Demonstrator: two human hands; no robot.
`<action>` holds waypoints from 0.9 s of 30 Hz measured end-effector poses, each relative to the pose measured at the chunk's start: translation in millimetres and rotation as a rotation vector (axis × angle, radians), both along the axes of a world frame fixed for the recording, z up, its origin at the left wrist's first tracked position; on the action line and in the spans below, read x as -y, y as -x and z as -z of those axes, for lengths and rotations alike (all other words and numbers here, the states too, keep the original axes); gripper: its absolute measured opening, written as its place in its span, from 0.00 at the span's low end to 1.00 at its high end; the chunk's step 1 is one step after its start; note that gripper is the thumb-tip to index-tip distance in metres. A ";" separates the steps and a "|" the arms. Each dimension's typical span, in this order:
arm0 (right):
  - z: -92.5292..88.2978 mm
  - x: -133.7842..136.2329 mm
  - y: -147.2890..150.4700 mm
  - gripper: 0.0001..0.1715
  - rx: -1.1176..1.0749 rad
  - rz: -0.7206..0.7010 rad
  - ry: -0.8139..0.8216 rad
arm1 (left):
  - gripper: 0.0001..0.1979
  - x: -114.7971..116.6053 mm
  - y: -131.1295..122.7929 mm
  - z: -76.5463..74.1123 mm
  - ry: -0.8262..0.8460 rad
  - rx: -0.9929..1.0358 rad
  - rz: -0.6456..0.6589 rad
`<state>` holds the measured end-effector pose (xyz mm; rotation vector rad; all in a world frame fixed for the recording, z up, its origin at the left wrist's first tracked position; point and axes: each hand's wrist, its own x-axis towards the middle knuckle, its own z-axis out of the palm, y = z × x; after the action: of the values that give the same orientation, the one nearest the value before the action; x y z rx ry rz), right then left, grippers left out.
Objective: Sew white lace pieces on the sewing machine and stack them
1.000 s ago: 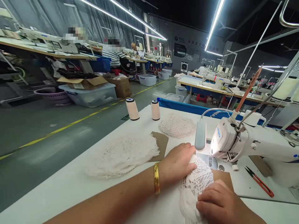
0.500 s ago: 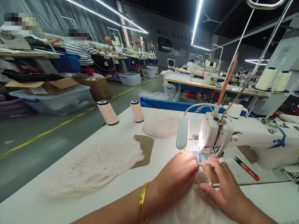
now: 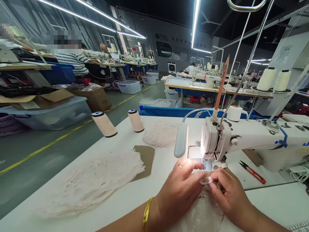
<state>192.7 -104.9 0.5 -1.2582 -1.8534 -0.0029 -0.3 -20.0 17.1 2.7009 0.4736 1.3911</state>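
A piece of white lace fabric (image 3: 200, 212) hangs toward me from just in front of the needle area of a white sewing machine (image 3: 243, 137). My left hand (image 3: 184, 187), with a ring and a gold bracelet, is closed on the lace's scalloped edge from the left. Thumb and index finger of my right hand (image 3: 229, 193) pinch the same edge from the right, close to the left fingertips. Both hands are at the lit needle plate. A grey lamp (image 3: 181, 140) shines beside the machine head. Part of the lace is hidden under my hands.
White lace pieces (image 3: 96, 180) lie piled at left, over a brown card (image 3: 146, 158). Behind is another lace heap (image 3: 160, 134). Two thread cones (image 3: 105, 124) stand at the table's far left edge. Red-handled thread snips (image 3: 252, 172) lie right of my hands. Co-workers sit farther off.
My right hand has moved in toward the left, from spread fingers to a pinch on the lace edge. The left index finger now reaches out toward the needle. The view has shifted slightly.
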 end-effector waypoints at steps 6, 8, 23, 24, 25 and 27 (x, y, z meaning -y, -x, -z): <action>1.0 -0.7 1.0 0.09 0.014 -0.004 -0.008 | 0.11 1.6 0.3 -3.4 -0.002 0.000 0.004; 2.3 -0.6 1.1 0.09 0.018 -0.009 -0.001 | 0.11 1.7 -0.6 -2.2 -0.005 -0.001 0.003; 2.4 1.4 2.4 0.08 -0.008 -0.012 -0.007 | 0.12 0.2 -0.7 -1.4 -0.039 -0.010 0.008; 1.7 1.9 2.3 0.06 -0.019 -0.019 -0.007 | 0.12 0.4 -0.8 -1.2 -0.035 -0.005 0.012; 1.1 2.2 2.2 0.06 -0.027 -0.031 -0.009 | 0.11 0.5 -0.9 -0.9 -0.030 0.000 0.013; 0.5 1.3 2.0 0.13 -0.030 -0.066 -0.019 | 0.11 0.5 -0.9 -0.2 -0.018 0.009 0.015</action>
<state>190.7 -106.2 0.0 -1.1776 -1.8642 0.0344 0.6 -20.4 17.3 2.7055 0.4413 1.4096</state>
